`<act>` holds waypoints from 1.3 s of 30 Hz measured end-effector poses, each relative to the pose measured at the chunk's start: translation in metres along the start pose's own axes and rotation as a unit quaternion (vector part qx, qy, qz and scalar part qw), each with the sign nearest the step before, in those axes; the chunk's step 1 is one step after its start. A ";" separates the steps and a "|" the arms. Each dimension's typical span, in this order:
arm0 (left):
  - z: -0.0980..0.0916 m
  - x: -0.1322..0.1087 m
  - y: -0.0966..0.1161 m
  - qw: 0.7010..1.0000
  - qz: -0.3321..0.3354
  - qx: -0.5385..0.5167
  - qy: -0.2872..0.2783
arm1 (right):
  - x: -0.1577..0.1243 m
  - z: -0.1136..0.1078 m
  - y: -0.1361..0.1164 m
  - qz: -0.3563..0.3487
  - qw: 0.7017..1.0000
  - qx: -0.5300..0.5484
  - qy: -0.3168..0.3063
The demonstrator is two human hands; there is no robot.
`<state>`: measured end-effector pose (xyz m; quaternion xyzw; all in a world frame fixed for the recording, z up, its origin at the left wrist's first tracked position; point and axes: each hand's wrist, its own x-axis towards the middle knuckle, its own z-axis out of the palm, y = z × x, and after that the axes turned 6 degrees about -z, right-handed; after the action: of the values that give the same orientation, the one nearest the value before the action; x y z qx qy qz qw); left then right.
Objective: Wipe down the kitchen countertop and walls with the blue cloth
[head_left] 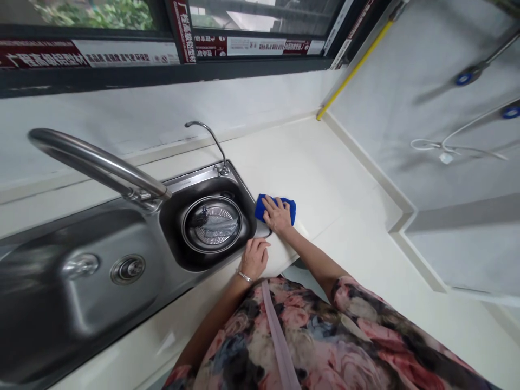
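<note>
A folded blue cloth [292,210] lies on the white countertop [280,157], just right of the smaller sink bowl. My right hand [279,215] presses down on it, fingers spread over its top, and part of the cloth is covered by the hand. Near the bowl's front right corner, my left hand [255,259] rests at the counter's front edge with nothing in it, its fingers loosely stretched. Inside the small bowl sits a round metal strainer basket [190,241], holding a crumpled clear plastic bag [221,226] and a dark item I cannot make out.
A large curved faucet [97,160] arches over the double steel sink [162,292]; a thin tap [213,135] stands behind the small bowl. The window frame [122,76] runs along the back. A yellow pipe [353,70] and a white cable [442,146] are at the right wall.
</note>
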<state>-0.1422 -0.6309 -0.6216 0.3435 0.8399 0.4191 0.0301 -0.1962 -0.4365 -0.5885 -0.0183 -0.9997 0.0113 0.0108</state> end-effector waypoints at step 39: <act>0.010 -0.017 0.000 0.993 -0.045 -0.066 -0.081 | 0.071 -0.038 -0.001 -0.234 0.941 -0.149 -0.195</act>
<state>-0.1256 -0.6338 -0.6320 0.3354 0.8196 0.4428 0.1400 -0.2665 -0.4340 -0.5489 0.2177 -0.9484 -0.1376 -0.1849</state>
